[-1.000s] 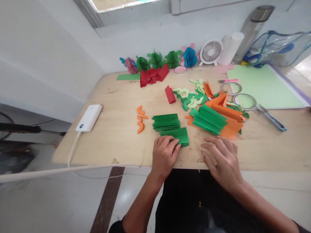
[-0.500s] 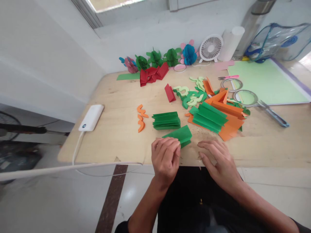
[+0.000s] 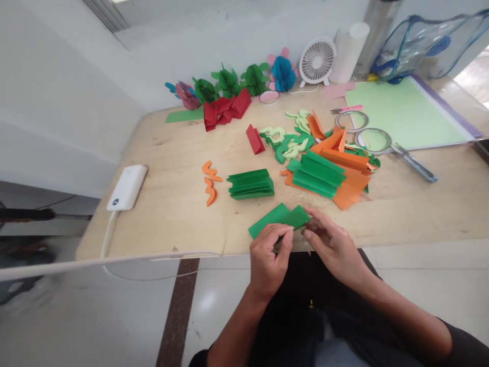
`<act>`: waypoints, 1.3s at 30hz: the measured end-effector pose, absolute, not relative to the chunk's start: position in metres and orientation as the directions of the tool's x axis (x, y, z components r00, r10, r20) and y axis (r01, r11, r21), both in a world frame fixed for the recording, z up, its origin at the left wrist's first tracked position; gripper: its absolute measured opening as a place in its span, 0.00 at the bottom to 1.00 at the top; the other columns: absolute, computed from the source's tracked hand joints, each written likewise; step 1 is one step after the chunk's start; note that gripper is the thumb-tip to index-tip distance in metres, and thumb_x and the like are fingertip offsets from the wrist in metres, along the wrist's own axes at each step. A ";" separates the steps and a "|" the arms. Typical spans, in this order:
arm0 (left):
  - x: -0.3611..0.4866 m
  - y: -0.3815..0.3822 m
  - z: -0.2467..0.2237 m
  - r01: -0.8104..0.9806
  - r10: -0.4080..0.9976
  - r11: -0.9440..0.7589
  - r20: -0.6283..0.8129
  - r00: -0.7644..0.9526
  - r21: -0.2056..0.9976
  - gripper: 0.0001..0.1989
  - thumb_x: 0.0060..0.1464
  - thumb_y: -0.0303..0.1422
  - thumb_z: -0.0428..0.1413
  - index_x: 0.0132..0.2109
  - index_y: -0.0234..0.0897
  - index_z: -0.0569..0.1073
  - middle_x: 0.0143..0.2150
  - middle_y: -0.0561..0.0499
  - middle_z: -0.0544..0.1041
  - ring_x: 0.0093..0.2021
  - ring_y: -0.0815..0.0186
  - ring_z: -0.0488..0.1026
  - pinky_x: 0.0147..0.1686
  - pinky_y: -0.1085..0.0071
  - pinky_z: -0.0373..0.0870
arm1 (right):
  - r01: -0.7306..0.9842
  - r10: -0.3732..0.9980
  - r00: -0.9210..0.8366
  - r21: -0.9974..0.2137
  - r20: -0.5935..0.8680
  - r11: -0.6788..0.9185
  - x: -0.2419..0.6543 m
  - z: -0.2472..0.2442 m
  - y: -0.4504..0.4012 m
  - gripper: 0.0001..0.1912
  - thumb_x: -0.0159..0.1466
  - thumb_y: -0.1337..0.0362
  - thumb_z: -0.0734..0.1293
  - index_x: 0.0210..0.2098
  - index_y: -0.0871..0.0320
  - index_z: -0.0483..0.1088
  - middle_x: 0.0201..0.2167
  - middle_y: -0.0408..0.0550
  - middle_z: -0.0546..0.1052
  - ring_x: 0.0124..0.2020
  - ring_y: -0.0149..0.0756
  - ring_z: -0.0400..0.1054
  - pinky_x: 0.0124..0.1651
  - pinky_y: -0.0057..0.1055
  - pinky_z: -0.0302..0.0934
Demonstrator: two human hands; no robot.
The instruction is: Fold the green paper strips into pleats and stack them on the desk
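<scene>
Paper stack [image 3: 251,184] behind held paper [image 3: 267,219], power bank [image 3: 128,187] far left

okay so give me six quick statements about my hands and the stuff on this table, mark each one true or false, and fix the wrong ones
1. The left hand pinches a folded green paper. True.
2. The fan stands between the blue paper ball and the white roll. True.
3. The right hand holds the fan. False: its fingers are at the right end of the green paper.
4. The power bank lies right of the orange cutouts. False: it lies left of them.
5. A pleated green sheet lies on orange paper. True.
6. The green stack is nearer the person than the green paper. False: it is farther away.
</scene>
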State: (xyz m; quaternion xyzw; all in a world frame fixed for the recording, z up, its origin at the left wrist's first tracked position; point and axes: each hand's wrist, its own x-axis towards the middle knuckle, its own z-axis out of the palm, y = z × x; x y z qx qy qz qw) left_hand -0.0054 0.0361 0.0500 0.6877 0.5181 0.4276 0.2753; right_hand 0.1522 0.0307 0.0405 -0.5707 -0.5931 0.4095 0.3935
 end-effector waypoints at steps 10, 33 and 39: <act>-0.007 0.038 0.050 0.417 0.963 -0.270 0.236 0.132 0.868 0.09 0.60 0.29 0.53 0.40 0.37 0.78 0.37 0.48 0.81 0.39 0.64 0.77 0.41 0.68 0.73 | 0.214 0.995 -0.056 -0.974 -0.082 -0.068 0.154 0.043 0.032 0.24 0.64 0.57 0.64 0.59 0.55 0.63 0.42 0.50 0.78 0.40 0.36 0.74 0.45 0.36 0.70; -0.008 0.036 0.054 0.416 0.970 -0.238 0.188 0.157 0.878 0.06 0.58 0.29 0.55 0.39 0.38 0.78 0.38 0.49 0.81 0.42 0.64 0.77 0.45 0.65 0.74 | 0.267 0.997 -0.030 -0.961 -0.076 -0.066 0.154 0.041 0.030 0.24 0.62 0.61 0.64 0.58 0.53 0.65 0.52 0.50 0.75 0.41 0.35 0.74 0.45 0.34 0.71; -0.010 0.037 0.052 0.447 0.974 -0.228 0.195 0.119 0.865 0.07 0.60 0.29 0.54 0.39 0.38 0.77 0.36 0.50 0.80 0.39 0.65 0.77 0.42 0.67 0.75 | 0.305 0.995 -0.033 -0.949 -0.091 -0.077 0.154 0.041 0.028 0.25 0.61 0.64 0.63 0.58 0.52 0.65 0.55 0.49 0.73 0.41 0.35 0.74 0.43 0.34 0.71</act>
